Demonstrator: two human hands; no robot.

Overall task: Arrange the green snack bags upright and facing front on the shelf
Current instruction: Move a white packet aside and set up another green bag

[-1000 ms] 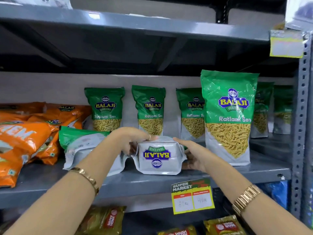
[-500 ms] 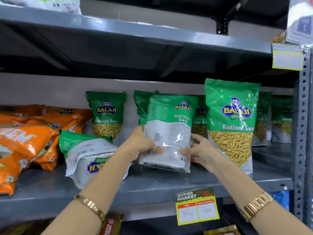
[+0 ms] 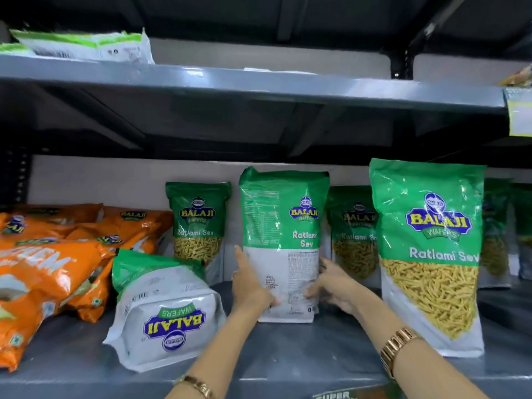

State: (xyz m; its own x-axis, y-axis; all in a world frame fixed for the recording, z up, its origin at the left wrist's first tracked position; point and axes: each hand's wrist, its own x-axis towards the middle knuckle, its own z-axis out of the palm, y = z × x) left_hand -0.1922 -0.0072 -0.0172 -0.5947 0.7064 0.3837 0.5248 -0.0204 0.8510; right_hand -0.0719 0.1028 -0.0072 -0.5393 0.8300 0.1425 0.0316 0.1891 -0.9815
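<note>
Grey shelf (image 3: 288,352) holds the stock: orange bags (image 3: 43,272) piled at left, a big front bag (image 3: 429,254) upright and label-out at right, smaller green bags (image 3: 198,223) standing along the back. Between them we have the held bag (image 3: 283,243), upright, base on or just above the shelf, but showing its back and side print, so not yet facing front. Fallen bag (image 3: 167,312) lies just left of it, bottom toward us, logo upside down. Left hand (image 3: 250,286) is pressed flat on the held bag's left edge, right hand (image 3: 331,286) on its right edge, fingers curled round the lower corner, so both grip it. Step in hand, we judge: standing and turning this bag. Next it needs a twist until the window side faces us, then the fallen bag gets stood up.
</note>
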